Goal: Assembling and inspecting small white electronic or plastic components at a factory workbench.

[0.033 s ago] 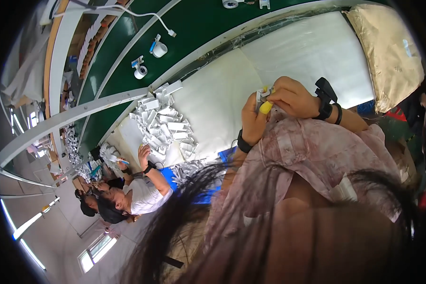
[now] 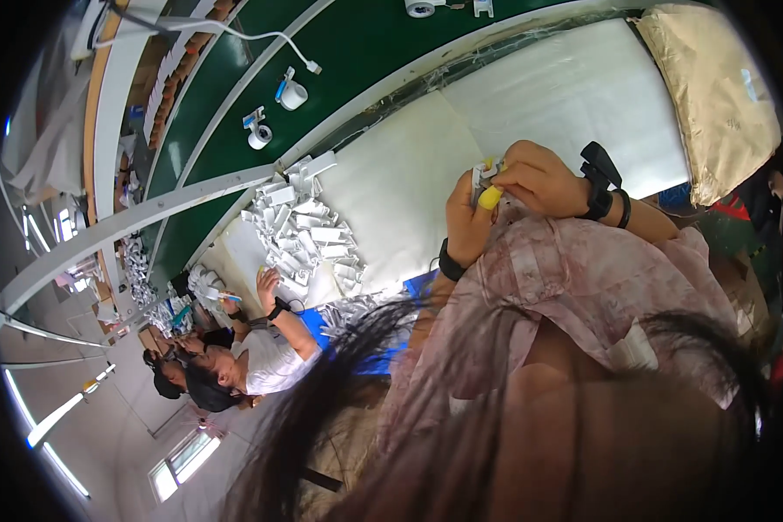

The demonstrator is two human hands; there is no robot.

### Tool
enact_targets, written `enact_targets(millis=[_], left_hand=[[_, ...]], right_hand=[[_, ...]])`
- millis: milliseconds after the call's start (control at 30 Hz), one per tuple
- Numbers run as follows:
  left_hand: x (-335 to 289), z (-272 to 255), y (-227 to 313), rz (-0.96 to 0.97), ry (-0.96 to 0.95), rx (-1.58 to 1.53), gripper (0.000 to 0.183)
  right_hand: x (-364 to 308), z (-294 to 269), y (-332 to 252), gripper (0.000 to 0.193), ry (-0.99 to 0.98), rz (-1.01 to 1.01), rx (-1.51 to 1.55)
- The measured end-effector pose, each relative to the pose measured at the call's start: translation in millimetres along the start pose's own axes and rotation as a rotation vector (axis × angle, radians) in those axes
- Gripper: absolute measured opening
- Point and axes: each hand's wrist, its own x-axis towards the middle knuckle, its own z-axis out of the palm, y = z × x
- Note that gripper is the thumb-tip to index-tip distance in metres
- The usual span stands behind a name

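My left hand (image 2: 466, 228) is closed round a small white plastic part (image 2: 478, 180), held just above my lap at the table's near edge. A yellow cover (image 2: 490, 197) sits on a digit beside that part, apparently my left thumb. From the right, my right hand (image 2: 539, 180) bends over it with its fingers pinched together at the part. What lies between those right fingertips is mostly hidden. Dark bands circle both wrists. A pile of white plastic parts (image 2: 309, 230) lies on the table to the left of my hands.
Pale sheeting (image 2: 409, 174) covers the table, and brown paper (image 2: 713, 96) lies at its right end. Beyond runs a green surface (image 2: 339, 70) with white fittings (image 2: 293, 94) and a cable (image 2: 311, 65). A blue bin (image 2: 378, 361) stands near left, by a co-worker (image 2: 270, 361).
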Motion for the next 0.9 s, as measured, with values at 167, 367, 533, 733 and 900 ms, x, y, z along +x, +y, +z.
enact_targets(millis=[167,367,533,733,900], left_hand=[[16,22,5,-0.054,0.01,0.093,0.026],[22,41,4,-0.067,0.062,0.205,0.032],[26,50,-10,0.038,0.077,0.301,0.03],[28,62,0,-0.13,0.1,0.2,0.033],[29,58,-2,-0.209,0.049,0.191,0.032]], right_hand=[[-5,-24,16,0.023,0.022,0.0,0.02],[-15,-34,30,0.021,0.015,0.013,0.053],[-23,-43,34,0.021,0.059,0.024,0.035],[-28,-39,40,0.018,0.126,0.064,0.062],[-35,-34,45,0.019,0.134,0.094,0.106]])
